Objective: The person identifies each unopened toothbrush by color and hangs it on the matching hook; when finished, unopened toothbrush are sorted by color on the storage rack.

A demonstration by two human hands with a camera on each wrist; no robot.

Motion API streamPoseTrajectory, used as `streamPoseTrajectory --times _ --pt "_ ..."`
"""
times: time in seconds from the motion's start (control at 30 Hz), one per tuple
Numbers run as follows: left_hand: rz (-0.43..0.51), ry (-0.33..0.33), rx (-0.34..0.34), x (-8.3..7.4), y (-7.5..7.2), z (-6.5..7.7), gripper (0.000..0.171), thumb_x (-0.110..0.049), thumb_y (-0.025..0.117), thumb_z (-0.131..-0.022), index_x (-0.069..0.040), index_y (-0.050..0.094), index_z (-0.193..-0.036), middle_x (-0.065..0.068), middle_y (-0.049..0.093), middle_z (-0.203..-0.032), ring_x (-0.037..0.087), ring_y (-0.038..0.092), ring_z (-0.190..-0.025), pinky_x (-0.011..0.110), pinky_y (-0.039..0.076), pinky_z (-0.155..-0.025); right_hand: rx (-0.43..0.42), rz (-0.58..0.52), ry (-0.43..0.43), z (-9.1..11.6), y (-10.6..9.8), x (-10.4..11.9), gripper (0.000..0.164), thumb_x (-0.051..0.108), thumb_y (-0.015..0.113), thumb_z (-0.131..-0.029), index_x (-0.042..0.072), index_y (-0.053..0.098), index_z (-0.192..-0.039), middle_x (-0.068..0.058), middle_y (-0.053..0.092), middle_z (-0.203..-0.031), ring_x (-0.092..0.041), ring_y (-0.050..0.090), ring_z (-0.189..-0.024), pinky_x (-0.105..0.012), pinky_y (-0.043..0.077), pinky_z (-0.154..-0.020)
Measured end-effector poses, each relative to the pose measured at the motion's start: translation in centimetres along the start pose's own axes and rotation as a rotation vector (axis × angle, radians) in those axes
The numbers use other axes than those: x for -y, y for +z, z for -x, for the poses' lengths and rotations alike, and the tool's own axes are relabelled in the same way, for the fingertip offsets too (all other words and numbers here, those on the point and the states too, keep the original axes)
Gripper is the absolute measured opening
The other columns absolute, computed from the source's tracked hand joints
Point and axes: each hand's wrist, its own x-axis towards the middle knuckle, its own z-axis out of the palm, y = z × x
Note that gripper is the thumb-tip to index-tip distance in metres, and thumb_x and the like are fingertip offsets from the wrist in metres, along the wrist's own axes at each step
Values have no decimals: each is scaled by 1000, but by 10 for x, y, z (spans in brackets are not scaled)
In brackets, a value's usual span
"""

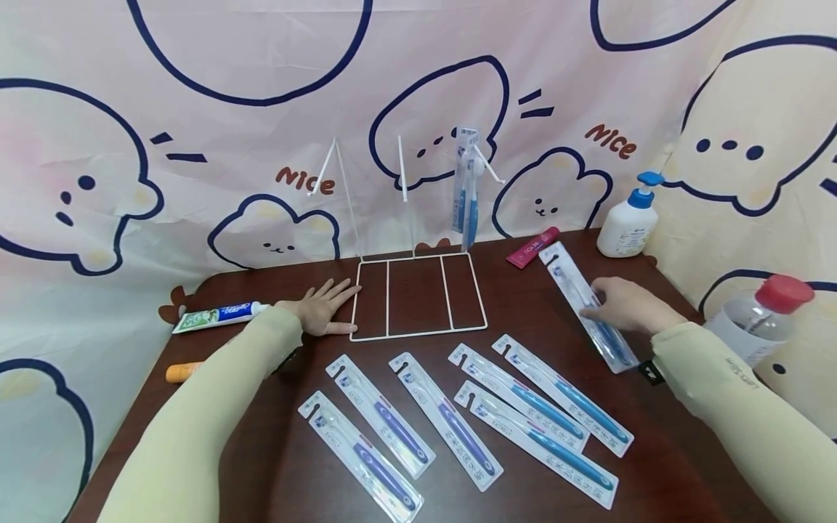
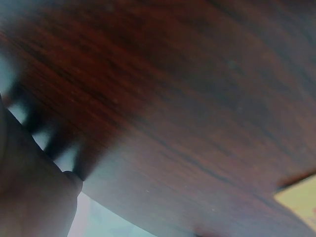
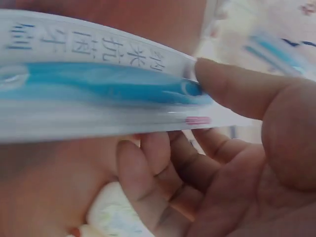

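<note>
My right hand [image 1: 624, 305] pinches a packaged blue toothbrush [image 1: 567, 280] between thumb and fingers, at the right of the table. In the right wrist view the thumb presses the clear front of the toothbrush pack [image 3: 98, 84], with the other fingers behind it. My left hand [image 1: 325, 309] rests with spread fingers at the left edge of a white wire rack [image 1: 418, 335], its fingertips touching or close to the base. From the rack's right hook hang packaged blue toothbrushes [image 1: 466, 192]; how many is hard to tell. The middle hook [image 1: 402, 171] and left hook [image 1: 323, 167] are bare.
Three purple toothbrush packs [image 1: 447, 421] and three blue toothbrush packs [image 1: 539, 443] lie in front of the rack. A pink tube [image 1: 532, 248], a white pump bottle [image 1: 628, 226] and a red-capped bottle [image 1: 752, 319] stand or lie right. Toothpaste [image 1: 219, 317] and an orange item [image 1: 183, 372] lie left.
</note>
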Motion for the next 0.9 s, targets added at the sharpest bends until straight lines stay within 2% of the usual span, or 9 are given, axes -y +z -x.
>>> streamPoseTrajectory --times 0.23,0.4,0.57,0.7,0.9 --pt "-6 -8 15 -1 -3 3 97 -77 38 -77 -23 0 -149 9 -6 -153 41 -4 -136 65 8 -100 -138 -157 -130 20 -14 41 61 41 60 -87 4 41 -132 -21 54 -117 -37 58 -96 -57 46 -76" --pt "11 -4 6 -1 -2 2 96 -74 40 -79 -22 1 -149 10 -5 -153 41 -4 -135 65 7 -99 -211 -214 -233 28 -19 77 59 40 60 -86 10 41 -133 -17 54 -119 -36 58 -97 -56 45 -78" --pt "12 4 1 2 1 0 94 -72 41 -80 -22 0 -149 10 -6 -153 42 -4 -135 66 6 -99 -240 -251 -323 28 -22 104 58 35 62 -87 13 40 -135 -15 53 -122 -35 59 -99 -54 46 -79" --pt "16 -4 1 0 1 2 95 -73 42 -79 -23 0 -149 9 -6 -153 41 -5 -136 65 6 -100 -259 -245 -351 23 -25 119 60 33 61 -87 13 37 -138 -14 52 -123 -35 58 -101 -53 46 -80" --pt "8 -13 9 -1 -1 2 96 -76 39 -77 -26 0 -149 7 -6 -153 39 -4 -136 63 6 -101 -261 -241 -335 13 -29 130 60 34 59 -89 15 35 -140 -13 51 -124 -33 58 -101 -54 45 -81"
